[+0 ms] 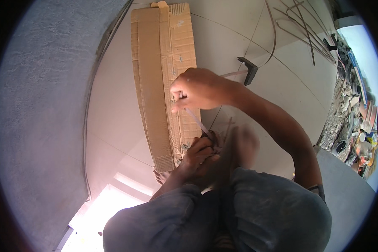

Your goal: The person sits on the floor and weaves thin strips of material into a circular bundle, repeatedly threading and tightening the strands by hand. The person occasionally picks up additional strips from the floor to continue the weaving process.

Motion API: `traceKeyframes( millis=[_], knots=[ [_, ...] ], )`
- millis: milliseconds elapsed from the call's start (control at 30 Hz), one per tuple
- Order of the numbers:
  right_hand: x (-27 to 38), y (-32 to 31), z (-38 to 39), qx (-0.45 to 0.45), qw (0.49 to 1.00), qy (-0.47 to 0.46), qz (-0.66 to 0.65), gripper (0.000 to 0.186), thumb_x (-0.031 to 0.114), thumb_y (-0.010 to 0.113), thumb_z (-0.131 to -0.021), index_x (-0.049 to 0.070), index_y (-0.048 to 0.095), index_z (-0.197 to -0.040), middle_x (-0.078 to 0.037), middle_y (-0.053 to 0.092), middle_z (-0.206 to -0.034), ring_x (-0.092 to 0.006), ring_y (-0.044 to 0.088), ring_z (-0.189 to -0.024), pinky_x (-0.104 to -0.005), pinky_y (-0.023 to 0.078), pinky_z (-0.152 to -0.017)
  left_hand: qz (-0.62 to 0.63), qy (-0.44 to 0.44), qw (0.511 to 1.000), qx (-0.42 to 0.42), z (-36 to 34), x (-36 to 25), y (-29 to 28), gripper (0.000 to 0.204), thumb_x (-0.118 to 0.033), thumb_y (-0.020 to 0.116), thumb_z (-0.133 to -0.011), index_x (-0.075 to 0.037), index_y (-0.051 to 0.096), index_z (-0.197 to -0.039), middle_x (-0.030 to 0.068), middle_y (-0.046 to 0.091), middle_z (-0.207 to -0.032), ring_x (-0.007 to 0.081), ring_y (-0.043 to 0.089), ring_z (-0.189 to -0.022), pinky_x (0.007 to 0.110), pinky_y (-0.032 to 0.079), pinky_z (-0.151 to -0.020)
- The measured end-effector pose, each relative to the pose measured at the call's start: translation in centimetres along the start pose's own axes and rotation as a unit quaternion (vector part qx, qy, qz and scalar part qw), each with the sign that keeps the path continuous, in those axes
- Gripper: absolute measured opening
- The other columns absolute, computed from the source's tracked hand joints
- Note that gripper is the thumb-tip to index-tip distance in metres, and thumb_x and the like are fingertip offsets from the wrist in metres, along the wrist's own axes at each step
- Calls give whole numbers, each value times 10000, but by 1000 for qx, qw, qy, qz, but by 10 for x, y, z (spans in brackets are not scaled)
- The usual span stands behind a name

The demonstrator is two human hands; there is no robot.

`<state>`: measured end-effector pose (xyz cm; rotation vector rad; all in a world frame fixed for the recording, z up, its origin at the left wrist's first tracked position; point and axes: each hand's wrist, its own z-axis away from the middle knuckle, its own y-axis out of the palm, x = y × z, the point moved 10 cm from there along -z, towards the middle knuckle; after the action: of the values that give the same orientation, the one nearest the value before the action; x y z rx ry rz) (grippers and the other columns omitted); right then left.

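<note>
A long, flattened brown cardboard piece (149,63) lies lengthwise on the tiled floor. My right hand (197,90) is closed over its right half, pinching a thin pale strap (196,119) that runs down toward my other hand. My left hand (197,153) is curled around the strap's lower part near the cardboard's lower right edge; what exactly it grips there is partly hidden. My bare feet (245,143) show beside and under the cardboard, the right one blurred.
A black angled tool (248,69) lies right of the cardboard with strap attached. Loose long strips (306,29) lie at top right, near a bank of rubble and litter (361,126). A grey wall (46,105) with a cable along its base stands left.
</note>
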<state>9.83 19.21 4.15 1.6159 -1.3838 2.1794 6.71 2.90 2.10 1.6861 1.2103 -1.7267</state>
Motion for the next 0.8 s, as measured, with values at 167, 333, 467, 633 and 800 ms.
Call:
traceKeyframes(
  millis=[167,333,467,633,800],
  knots=[
    [67,-12,5,-17,998,-17,56,371,322,733,-864,61,539,-687,-98,570,-594,-304,595,-571,-426,439,-552,155,-238,955,-87,21,53,-1,56,-38,674,-899,16,676,-914,123,635,-881,218,616,-809,331,489,-718],
    [91,-45,38,-100,994,13,28,324,275,712,-893,55,569,-704,-98,579,-594,-273,600,-548,-392,435,-515,164,-174,951,-194,4,42,-36,174,-100,605,-997,42,687,-941,88,648,-750,153,636,-722,289,515,-683],
    [73,-55,73,-135,985,103,2,227,174,710,-902,24,627,-753,-90,581,-597,-196,547,-493,-328,409,-483,239,-250,919,-190,-8,44,-43,250,-136,574,-1028,78,700,-992,101,676,-861,164,657,-778,305,541,-745],
    [53,-51,112,-180,944,246,-125,140,107,670,-916,1,668,-824,-70,585,-606,-107,489,-506,-286,387,-496,320,-316,878,-162,-1,62,-24,321,-206,561,-1041,82,694,-1090,114,681,-992,175,665,-872,319,546,-806],
    [41,-26,139,-141,924,317,-163,142,137,634,-948,10,662,-893,-72,583,-634,-101,478,-524,-279,388,-515,479,-293,804,-196,-1,75,-17,371,-213,564,-1037,90,605,-1248,113,685,-1052,170,655,-1001,298,510,-916]
  ],
)
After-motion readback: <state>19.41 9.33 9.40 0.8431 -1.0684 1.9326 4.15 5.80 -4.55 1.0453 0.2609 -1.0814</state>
